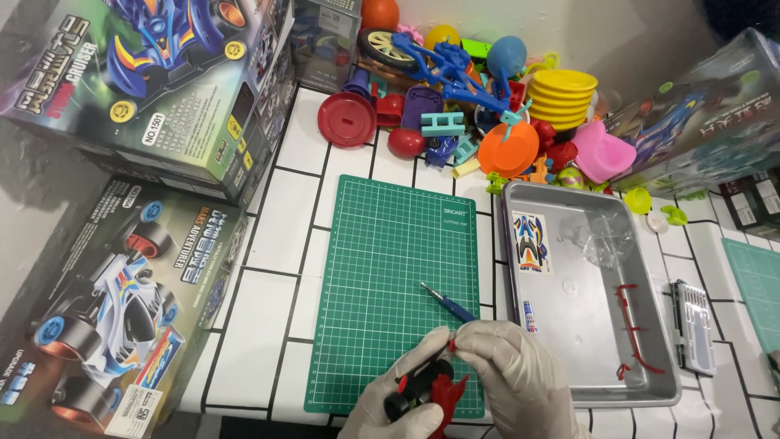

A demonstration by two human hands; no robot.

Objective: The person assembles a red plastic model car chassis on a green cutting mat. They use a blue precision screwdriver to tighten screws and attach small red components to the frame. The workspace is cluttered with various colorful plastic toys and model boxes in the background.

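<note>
The right hand [520,378], gloved in white, is curled nearly closed round a blue-handled screwdriver [447,302], pinched pen-fashion so its thin metal tip points up to about 11 o'clock, clear of the work; the left hand [398,402], gloved likewise, is wrapped under a small red and black toy car [426,390], fingers bent round it from below so that it sits steady and tilted toward the camera (how firmly it is gripped I cannot tell). The toy car lies at about 8 o'clock from the right hand, touching it, low over the near edge of the green cutting mat [390,284]; the mat gives a soft base on the white tiled worktop [268,244]. At 3 o'clock from the hands a metal tray [650,382] keeps loose bits together: a sticker sheet [532,242], a red plastic frame [634,333], a clear bag [605,240]. At 12 o'clock, well apart, a heap of coloured toys [487,97]; at 9 and 10 o'clock, two model car boxes [106,309].
</note>
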